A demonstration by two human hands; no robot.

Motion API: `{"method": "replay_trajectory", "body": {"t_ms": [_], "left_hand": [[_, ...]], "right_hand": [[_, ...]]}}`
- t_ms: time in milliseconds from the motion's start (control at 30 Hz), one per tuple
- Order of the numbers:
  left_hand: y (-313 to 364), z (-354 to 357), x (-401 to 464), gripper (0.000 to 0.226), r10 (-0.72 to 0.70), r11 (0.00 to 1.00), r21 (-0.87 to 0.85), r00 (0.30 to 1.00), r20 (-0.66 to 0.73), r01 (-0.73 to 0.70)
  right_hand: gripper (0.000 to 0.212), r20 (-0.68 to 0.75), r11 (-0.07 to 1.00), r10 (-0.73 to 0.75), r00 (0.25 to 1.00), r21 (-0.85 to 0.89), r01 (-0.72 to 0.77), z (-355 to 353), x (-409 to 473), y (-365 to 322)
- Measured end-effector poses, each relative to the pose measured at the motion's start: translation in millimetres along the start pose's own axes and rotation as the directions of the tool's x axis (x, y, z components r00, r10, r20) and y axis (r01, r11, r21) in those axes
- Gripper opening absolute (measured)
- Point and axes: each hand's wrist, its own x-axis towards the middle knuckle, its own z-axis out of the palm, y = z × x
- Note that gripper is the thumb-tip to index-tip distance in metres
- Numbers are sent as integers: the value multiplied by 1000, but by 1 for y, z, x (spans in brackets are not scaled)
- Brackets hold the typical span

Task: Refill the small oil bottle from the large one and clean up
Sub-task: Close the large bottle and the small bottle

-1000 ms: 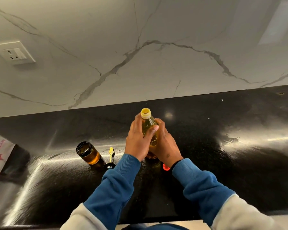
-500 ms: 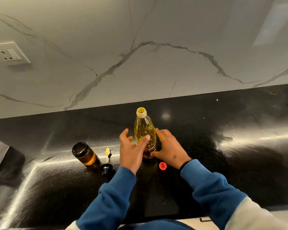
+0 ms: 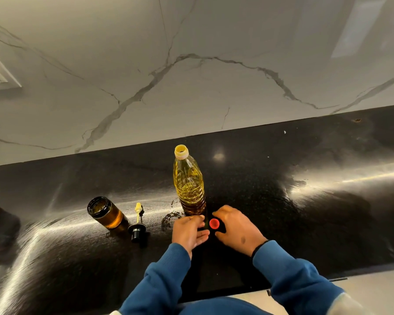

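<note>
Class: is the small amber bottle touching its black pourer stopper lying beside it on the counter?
Apart. The head view shows dark counter between the small amber bottle and the pourer stopper.

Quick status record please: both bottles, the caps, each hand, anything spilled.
large oil bottle: upright on black counter, uncapped, partly full
small oil bottle: left of it, open, amber oil inside
pourer stopper: on the counter between the bottles
red cap: on the counter in front of the large bottle
right hand: fingers curved around the cap, grip not confirmed
left hand: open, holds nothing
spill: wet patch by the large bottle's base
</note>
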Motion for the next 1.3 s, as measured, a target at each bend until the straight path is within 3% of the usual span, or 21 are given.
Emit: {"method": "replay_trajectory", "body": {"t_ms": [100,267,433,700,833,1000,1133,1300], "left_hand": [[-2,4,0,6,-5,1000,-14,1000,-7,5],[-3,8,-3,10,-7,1000,-12,1000,-10,7],[-2,5,-7,15,-4,1000,12,1000,5,4],[2,0,-18,15,11,1000,29,999,38,-12],[16,-4,-41,18,181,981,71,984,5,-181],[56,-8,-87,30,532,846,-4,846,-7,-532],[97,-8,-108,25,729,684,-26,684,-24,-729],[136,-5,-114,22,879,473,-6,472,-65,-881]], "right_hand": [[60,9,997,-42,999,-69,43,6,5,-4],[37,55,981,-84,995,-169,92,17,14,-10],[31,58,967,-108,992,-226,119,23,15,-10],[25,63,984,-73,995,-158,82,8,9,-21],[28,-18,993,-98,995,-74,96,-17,4,-39],[24,-302,974,-210,930,16,226,-65,1,-66],[26,-524,930,-304,796,18,367,-108,2,-87],[20,-743,870,-245,623,115,479,-142,10,-109]]}}
